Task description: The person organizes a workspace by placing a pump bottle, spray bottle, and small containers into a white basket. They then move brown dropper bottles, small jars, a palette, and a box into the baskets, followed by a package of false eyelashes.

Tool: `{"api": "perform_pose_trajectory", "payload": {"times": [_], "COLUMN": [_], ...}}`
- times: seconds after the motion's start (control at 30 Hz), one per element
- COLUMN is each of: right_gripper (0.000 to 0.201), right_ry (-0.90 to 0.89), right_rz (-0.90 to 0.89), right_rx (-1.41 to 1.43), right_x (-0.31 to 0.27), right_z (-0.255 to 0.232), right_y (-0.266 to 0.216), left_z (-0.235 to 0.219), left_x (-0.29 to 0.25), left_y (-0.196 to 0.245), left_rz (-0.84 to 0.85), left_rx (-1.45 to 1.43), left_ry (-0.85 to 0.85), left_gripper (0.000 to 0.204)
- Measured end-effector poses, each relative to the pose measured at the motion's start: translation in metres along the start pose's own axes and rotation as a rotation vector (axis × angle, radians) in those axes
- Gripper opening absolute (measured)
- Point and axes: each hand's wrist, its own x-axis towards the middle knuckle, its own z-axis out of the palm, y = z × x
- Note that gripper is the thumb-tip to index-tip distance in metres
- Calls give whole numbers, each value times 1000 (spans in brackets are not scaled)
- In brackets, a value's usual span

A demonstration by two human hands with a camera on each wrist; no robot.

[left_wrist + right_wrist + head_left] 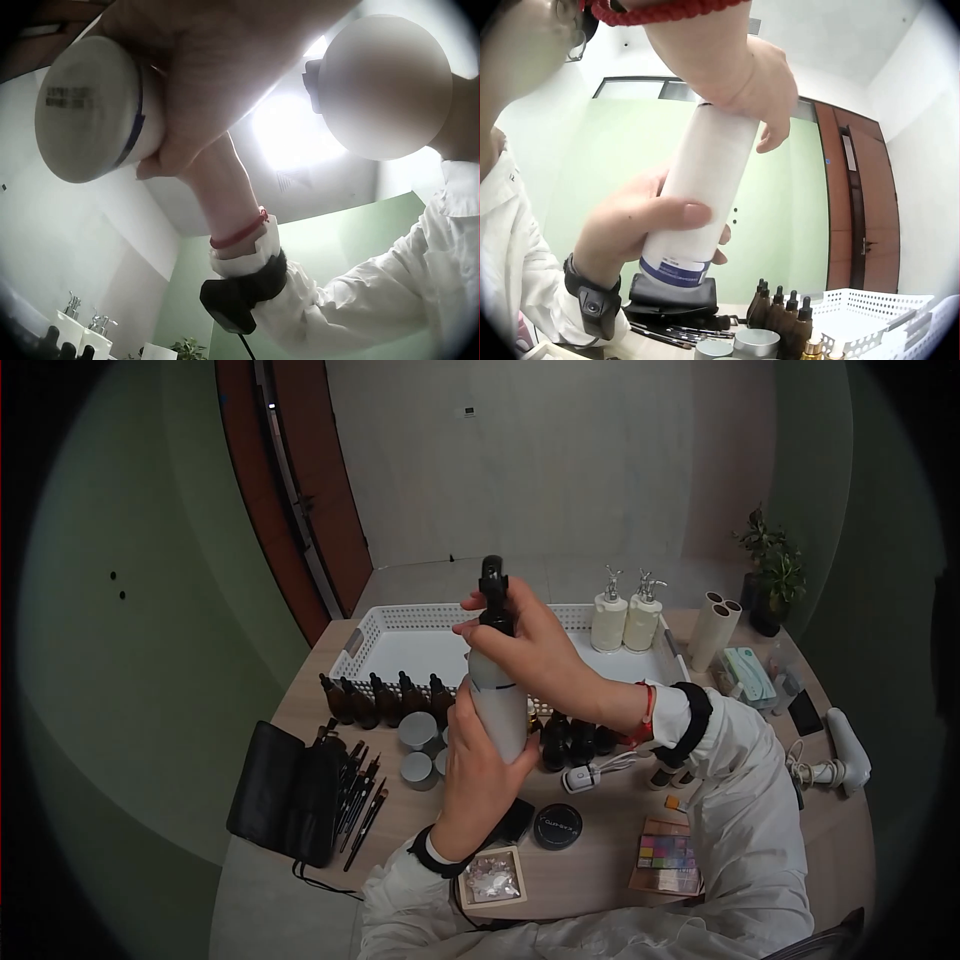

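A whitish bottle [497, 710] with a black spray head [493, 585] is held up over the table, slightly tilted. My left hand [478, 780] grips its lower body, thumb and fingers round it, as the right wrist view also shows for the bottle [705, 180] and left hand [641, 217]. My right hand [535, 650] is curled round the top, just below the spray head. In the left wrist view the bottle's round base [86, 112] faces the camera.
Behind stands a white perforated basket [420, 618] with two pump bottles [609, 622]. Brown dropper bottles [385, 700], grey-lidded jars [418, 732], brushes [365, 810] and a black case [290, 790] lie left; a palette [667, 852] and hair dryer [848, 752] are right.
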Motion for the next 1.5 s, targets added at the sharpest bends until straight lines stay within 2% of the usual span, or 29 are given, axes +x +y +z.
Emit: {"api": "perform_pose_trajectory", "payload": {"times": [0.07,0.17,0.27,0.57,0.9,0.97,1.0,1.07,1.1,1.17,1.27,1.4,1.43,1.5], "right_gripper": [31,20,17,18,21,30,30,40,40,48,53,58,58,59], "right_ry": [5,-36,-15,67,49,33,33,108,107,-36,-68,-48,-50,5], "right_rz": [-29,-54,-59,-91,-38,-104,-104,-197,-196,-69,36,64,89,-2], "right_rx": [100,327,318,315,303,91,91,-123,-124,-182,-237,-241,-250,-295], "right_x": [-2,-6,-9,-11,-7,-2,-2,-2,-1,2,3,11,18,37], "right_z": [-3,-6,-8,-6,-8,-10,-11,-15,-19,-28,-34,-43,-50,-71], "right_y": [-2,-11,-8,-1,-3,-4,-2,1,-1,-11,-28,-34,-38,-40], "left_z": [-7,-3,-1,0,0,-1,-2,-5,-6,-6,-3,-2,-3,-6], "left_x": [5,4,4,1,1,2,3,5,6,6,7,7,7,7], "left_y": [1,-1,-4,-5,-6,-7,-8,-9,-10,-11,-10,-11,-11,-11], "left_rz": [-9,7,88,70,58,41,41,48,46,5,-3,8,-58,-124], "left_rx": [75,2,-16,-21,-27,-61,-61,-112,-113,-121,-121,-137,-163,-197], "left_ry": [-29,-27,-18,-46,-60,-79,-79,-50,-50,-59,-51,-64,-70,-87], "left_gripper": [83,83,81,80,81,80,80,79,79,79,79,81,82,83]}}
